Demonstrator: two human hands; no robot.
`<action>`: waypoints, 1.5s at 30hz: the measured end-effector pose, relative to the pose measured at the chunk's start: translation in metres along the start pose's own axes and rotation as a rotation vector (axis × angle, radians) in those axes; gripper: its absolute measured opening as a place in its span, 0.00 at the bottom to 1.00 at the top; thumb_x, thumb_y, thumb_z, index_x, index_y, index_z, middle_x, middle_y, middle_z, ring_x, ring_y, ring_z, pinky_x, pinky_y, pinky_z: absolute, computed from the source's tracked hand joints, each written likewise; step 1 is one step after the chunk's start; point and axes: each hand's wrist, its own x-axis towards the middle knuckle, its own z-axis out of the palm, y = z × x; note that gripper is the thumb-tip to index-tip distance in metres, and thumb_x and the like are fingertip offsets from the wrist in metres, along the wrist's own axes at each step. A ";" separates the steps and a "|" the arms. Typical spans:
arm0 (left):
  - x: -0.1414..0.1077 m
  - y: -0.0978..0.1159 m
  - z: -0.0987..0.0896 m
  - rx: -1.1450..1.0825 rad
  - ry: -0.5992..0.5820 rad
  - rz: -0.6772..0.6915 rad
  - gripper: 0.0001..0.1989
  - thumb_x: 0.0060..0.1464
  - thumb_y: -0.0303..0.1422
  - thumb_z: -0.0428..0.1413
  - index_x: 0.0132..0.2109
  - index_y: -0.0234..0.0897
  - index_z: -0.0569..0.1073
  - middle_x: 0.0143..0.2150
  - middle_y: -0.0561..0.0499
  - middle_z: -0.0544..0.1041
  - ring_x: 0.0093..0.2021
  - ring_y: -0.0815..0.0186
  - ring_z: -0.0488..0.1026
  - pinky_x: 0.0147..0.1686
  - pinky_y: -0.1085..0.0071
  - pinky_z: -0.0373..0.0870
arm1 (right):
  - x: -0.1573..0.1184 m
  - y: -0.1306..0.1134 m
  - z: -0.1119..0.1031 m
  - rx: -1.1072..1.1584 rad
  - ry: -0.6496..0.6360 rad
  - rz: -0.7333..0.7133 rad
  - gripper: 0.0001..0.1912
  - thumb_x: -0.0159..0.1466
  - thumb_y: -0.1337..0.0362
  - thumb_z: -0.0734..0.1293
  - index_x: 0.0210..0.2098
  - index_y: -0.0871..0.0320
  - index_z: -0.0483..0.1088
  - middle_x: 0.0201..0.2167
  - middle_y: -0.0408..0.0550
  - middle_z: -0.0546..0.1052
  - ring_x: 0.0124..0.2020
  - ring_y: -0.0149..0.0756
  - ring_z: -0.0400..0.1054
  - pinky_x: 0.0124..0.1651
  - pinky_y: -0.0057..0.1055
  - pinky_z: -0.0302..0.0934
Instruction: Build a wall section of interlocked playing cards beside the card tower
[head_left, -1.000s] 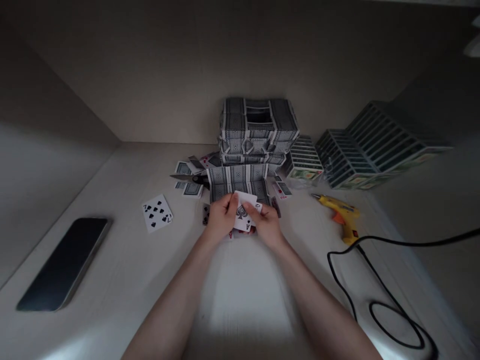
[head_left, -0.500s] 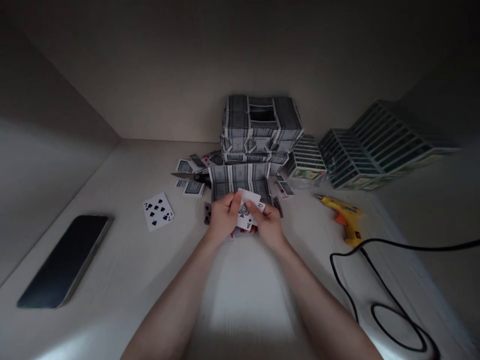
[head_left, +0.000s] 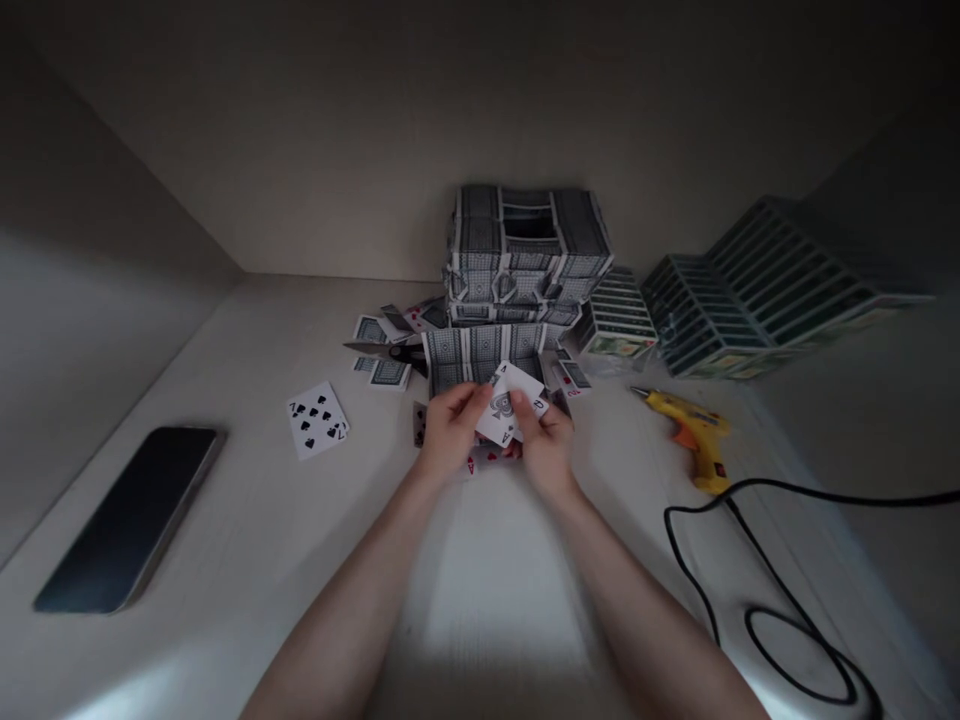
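Turned now, the ace of spades (head_left: 501, 405) sits gripped between left hand (head_left: 452, 432) and right hand (head_left: 546, 447) (card wall (head_left: 480, 350) just behind).

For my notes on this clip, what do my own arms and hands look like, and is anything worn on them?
Your left hand and right hand are bare, with no gloves and no visible rings. Your left forearm and right forearm are bare too: no sleeves, watch or bracelet show before they leave the frame.
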 end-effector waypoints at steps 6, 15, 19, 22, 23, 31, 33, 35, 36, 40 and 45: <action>0.000 -0.007 -0.001 0.220 -0.028 0.091 0.20 0.51 0.44 0.52 0.20 0.35 0.61 0.16 0.57 0.61 0.18 0.75 0.59 0.17 0.78 0.55 | 0.001 -0.002 -0.001 0.052 0.026 0.004 0.21 0.54 0.46 0.65 0.23 0.60 0.65 0.12 0.37 0.67 0.10 0.25 0.56 0.11 0.23 0.53; -0.002 -0.003 -0.001 0.287 -0.040 0.111 0.23 0.51 0.46 0.51 0.18 0.34 0.64 0.15 0.56 0.64 0.17 0.74 0.60 0.17 0.77 0.54 | 0.001 -0.003 0.001 0.067 0.055 -0.003 0.21 0.53 0.47 0.65 0.22 0.60 0.65 0.11 0.38 0.66 0.10 0.25 0.56 0.10 0.22 0.52; -0.003 -0.003 0.000 0.312 -0.057 0.125 0.23 0.52 0.46 0.51 0.18 0.34 0.64 0.15 0.55 0.64 0.17 0.74 0.60 0.17 0.77 0.54 | 0.001 -0.004 -0.001 0.074 0.056 -0.008 0.21 0.54 0.47 0.65 0.21 0.60 0.65 0.11 0.38 0.66 0.10 0.24 0.56 0.10 0.22 0.52; -0.004 -0.004 0.000 0.320 -0.065 0.136 0.22 0.52 0.45 0.50 0.19 0.34 0.64 0.15 0.56 0.64 0.17 0.74 0.60 0.17 0.77 0.54 | 0.002 -0.004 -0.001 0.080 0.055 -0.015 0.20 0.54 0.48 0.65 0.22 0.60 0.65 0.11 0.37 0.66 0.10 0.24 0.56 0.10 0.21 0.52; -0.004 -0.004 0.000 0.319 -0.076 0.140 0.22 0.53 0.45 0.50 0.19 0.34 0.64 0.15 0.56 0.64 0.17 0.74 0.60 0.17 0.77 0.54 | 0.002 -0.004 -0.001 0.084 0.056 -0.014 0.20 0.54 0.47 0.65 0.22 0.60 0.65 0.11 0.37 0.66 0.10 0.24 0.56 0.10 0.22 0.51; -0.004 -0.003 -0.001 0.246 -0.130 0.094 0.19 0.53 0.42 0.50 0.20 0.35 0.63 0.16 0.57 0.63 0.18 0.74 0.61 0.18 0.77 0.55 | 0.003 -0.007 0.000 0.096 0.072 0.005 0.21 0.54 0.47 0.65 0.22 0.60 0.65 0.11 0.37 0.67 0.09 0.24 0.56 0.09 0.22 0.48; -0.003 -0.003 -0.001 0.223 -0.132 0.078 0.19 0.53 0.42 0.51 0.20 0.35 0.63 0.16 0.57 0.63 0.18 0.74 0.61 0.17 0.77 0.55 | 0.003 -0.006 -0.001 0.089 0.072 0.002 0.21 0.54 0.47 0.65 0.23 0.60 0.65 0.11 0.38 0.67 0.09 0.24 0.56 0.10 0.22 0.49; -0.002 -0.002 0.000 0.212 -0.138 0.073 0.20 0.53 0.43 0.50 0.20 0.35 0.64 0.16 0.57 0.63 0.17 0.74 0.61 0.17 0.77 0.55 | 0.004 -0.005 -0.002 0.078 0.076 -0.005 0.21 0.54 0.47 0.65 0.22 0.60 0.65 0.11 0.38 0.67 0.09 0.24 0.56 0.10 0.22 0.49; -0.002 -0.002 0.000 0.207 -0.141 0.072 0.20 0.53 0.43 0.50 0.20 0.35 0.64 0.15 0.57 0.63 0.17 0.74 0.61 0.17 0.77 0.55 | 0.004 -0.005 -0.002 0.074 0.077 -0.010 0.21 0.54 0.47 0.64 0.22 0.60 0.65 0.11 0.38 0.67 0.09 0.24 0.56 0.10 0.22 0.49; -0.002 0.000 0.001 0.161 -0.172 0.066 0.20 0.53 0.44 0.50 0.20 0.35 0.64 0.16 0.56 0.65 0.18 0.74 0.62 0.18 0.77 0.56 | 0.004 -0.006 -0.003 0.068 0.069 -0.015 0.21 0.54 0.46 0.64 0.23 0.60 0.65 0.11 0.37 0.66 0.09 0.24 0.56 0.10 0.22 0.50; -0.001 0.003 -0.002 0.124 -0.212 0.025 0.21 0.51 0.44 0.52 0.19 0.35 0.62 0.15 0.57 0.62 0.17 0.75 0.58 0.18 0.77 0.53 | 0.005 -0.005 -0.004 0.054 0.056 0.011 0.21 0.53 0.45 0.65 0.23 0.60 0.65 0.13 0.38 0.67 0.10 0.24 0.56 0.10 0.22 0.50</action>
